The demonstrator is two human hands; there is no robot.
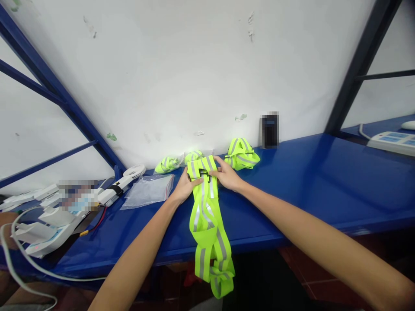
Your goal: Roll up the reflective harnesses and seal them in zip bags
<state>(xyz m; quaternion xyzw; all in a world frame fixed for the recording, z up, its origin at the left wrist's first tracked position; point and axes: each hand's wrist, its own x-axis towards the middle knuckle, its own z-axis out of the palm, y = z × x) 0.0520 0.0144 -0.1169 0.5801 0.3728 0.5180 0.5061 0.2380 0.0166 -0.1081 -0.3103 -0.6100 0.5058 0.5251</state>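
Observation:
A neon yellow reflective strap bundle (207, 216) with silver stripes hangs from my two hands over the front edge of the blue table, its loops dangling below. My left hand (187, 185) grips the upper left side of the bundle, thumb on the front. My right hand (227, 173) pinches the upper right side. Between the hands a dark buckle shows on the strap. Behind them, against the wall, lie a crumpled yellow strap bundle (241, 154) and two smaller folded ones (167, 164), (193, 156), which look bagged.
Clear plastic bags (149, 190) lie left on the blue table (304, 185). Beyond them are a white handheld fan (134, 171), power strips (48, 237) and white cables. A dark, blurred object (269, 131) stands by the wall. Another power strip (394, 141) is at far right.

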